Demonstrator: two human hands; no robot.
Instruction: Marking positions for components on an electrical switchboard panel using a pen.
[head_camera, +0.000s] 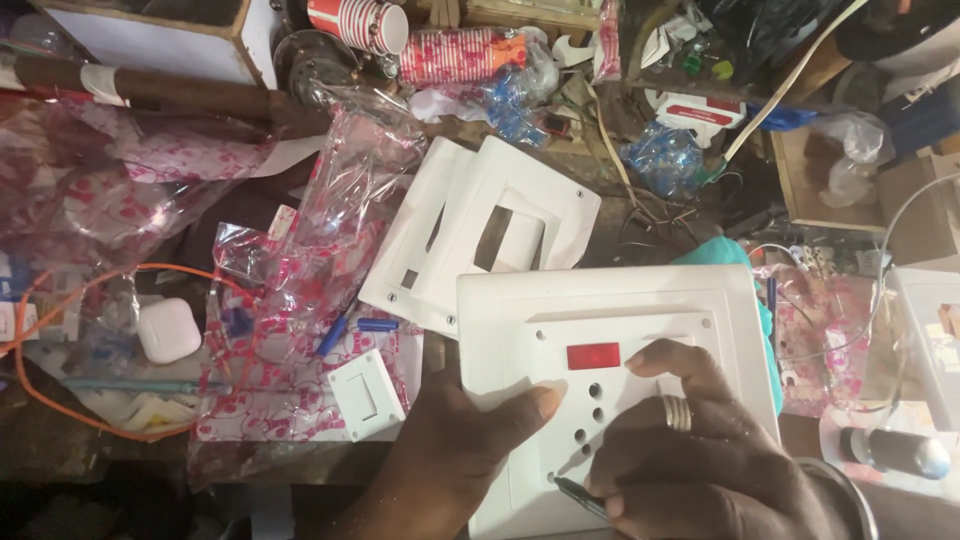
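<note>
A white square switch plate (640, 310) with a red indicator (593, 356) and several round socket holes lies in front of me. My left hand (455, 450) grips its left edge, thumb resting on the face. My right hand (700, 460), wearing a ring and a bangle, presses fingers on the plate and holds a thin dark screwdriver (575, 492) whose tip meets a hole near the plate's lower left.
Two more white cover plates (470, 225) lie stacked behind. A small white switch (367, 395) sits on crinkled pink-printed plastic bags (300, 300). An orange wire (60, 400), a white earbud case (168, 330), paper cups (365, 22) and tangled wires crowd the bench.
</note>
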